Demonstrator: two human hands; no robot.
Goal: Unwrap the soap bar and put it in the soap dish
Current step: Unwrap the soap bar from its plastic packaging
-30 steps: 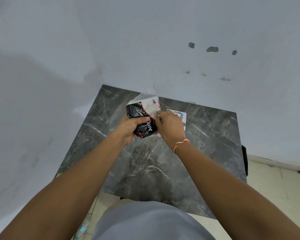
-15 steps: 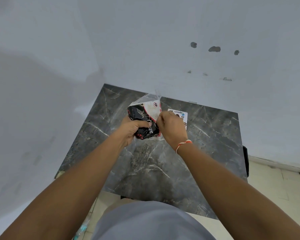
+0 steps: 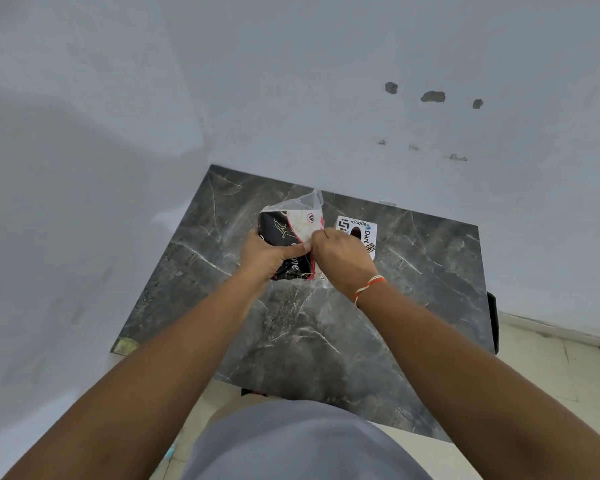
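A wrapped soap bar (image 3: 284, 230) in a black, white and red packet with a clear plastic flap sticking up at its top is held above the dark marble table (image 3: 326, 327). My left hand (image 3: 269, 254) grips the packet from the left, thumb across its front. Fingertips of my right hand (image 3: 342, 258) pinch the packet's right edge, touching the left thumb. No soap dish is in view. The bar itself is hidden inside the packet.
A white printed card (image 3: 361, 230) lies on the table just right of my hands, partly hidden by the right hand. Grey walls close in behind and to the left. Tiled floor shows at the right and below the table's front edge.
Both hands and the packet have stayed in nearly the same place. The right fingers have shifted slightly up along the packet's right edge, and the card shows a bit more.
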